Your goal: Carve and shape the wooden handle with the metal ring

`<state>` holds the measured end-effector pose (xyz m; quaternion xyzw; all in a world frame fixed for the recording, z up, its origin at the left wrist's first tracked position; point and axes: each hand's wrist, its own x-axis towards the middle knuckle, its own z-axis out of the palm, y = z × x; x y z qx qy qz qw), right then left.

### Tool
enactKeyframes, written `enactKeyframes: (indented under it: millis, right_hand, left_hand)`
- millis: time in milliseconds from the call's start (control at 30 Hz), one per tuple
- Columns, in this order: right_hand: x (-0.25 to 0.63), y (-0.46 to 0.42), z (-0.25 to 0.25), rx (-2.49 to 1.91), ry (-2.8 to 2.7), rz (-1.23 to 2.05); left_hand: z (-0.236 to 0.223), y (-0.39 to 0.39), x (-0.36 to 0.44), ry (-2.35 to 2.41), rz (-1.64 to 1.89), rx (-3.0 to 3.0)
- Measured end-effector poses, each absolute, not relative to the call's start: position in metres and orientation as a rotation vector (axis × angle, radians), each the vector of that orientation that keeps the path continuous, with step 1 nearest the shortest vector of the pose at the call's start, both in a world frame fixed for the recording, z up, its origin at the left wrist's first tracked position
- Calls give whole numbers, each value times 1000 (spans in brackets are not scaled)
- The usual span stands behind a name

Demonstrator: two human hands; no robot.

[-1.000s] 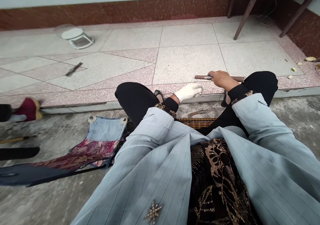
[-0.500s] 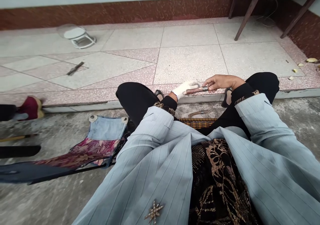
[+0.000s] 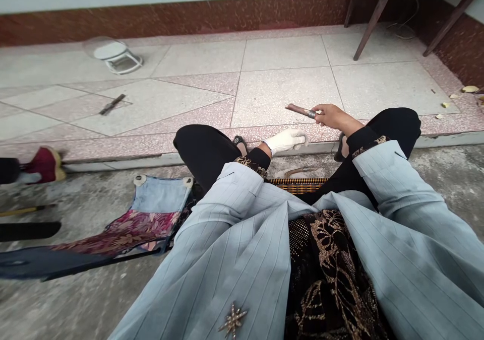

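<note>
right hand (image 3: 333,117): bare, grip pinching one end of a brown stick (image 3: 299,110), right beside its grey band (image 3: 312,114). the stick is raised, slightly tilted, seen against the pale tiles (image 3: 280,90), free end pointing left; the end within the fingers is hidden. left hand (image 3: 284,140): white-gloved, fingers bent, below the stick and apart from it. something pale shows at its fingertips, too small to identify; whether this grip pinches anything cannot be told. near the lap, a woven rim (image 3: 298,185) is largely covered by clothing; just beyond it lies a curved brown piece (image 3: 297,172), blurred. a dark stick (image 3: 112,105) lies on the floor at left, near a white stool (image 3: 117,55) with smeared outline. a co-worker's red shoe (image 3: 42,164) is visible, the leg cut off at the left edge. wooden legs (image 3: 372,25) at upper right run out of view
</note>
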<state>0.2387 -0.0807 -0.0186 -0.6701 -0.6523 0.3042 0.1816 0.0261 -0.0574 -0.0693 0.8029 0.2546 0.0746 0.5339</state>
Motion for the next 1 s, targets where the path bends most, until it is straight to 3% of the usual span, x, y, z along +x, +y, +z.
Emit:
enactKeyframes:
  millis: [100,200,367,467,600,733,1000]
  right_hand:
    - [236,-79,-26,-2039,-2104,577]
    - [236,-80,-28,-2112,-2320,514]
    - [239,-83,-20,-2085,-2566,609]
    - [246,-83,-16,-1891,-2641,888]
    - [260,-82,-10,-1501,-2495,1312]
    - [266,-83,0,-1268,-2304,1463]
    - [234,-79,-6,-1208,-1724,1313]
  left_hand:
    - [-71,-54,25,496,160,2077]
    - [-71,-50,24,509,143,2190]
    - [-65,-48,25,617,200,2287]
    - [-61,-46,24,629,236,2275]
    - [-55,-38,16,722,341,2054]
    - [-47,-35,7,794,401,1895]
    - [-56,-49,21,726,434,1722]
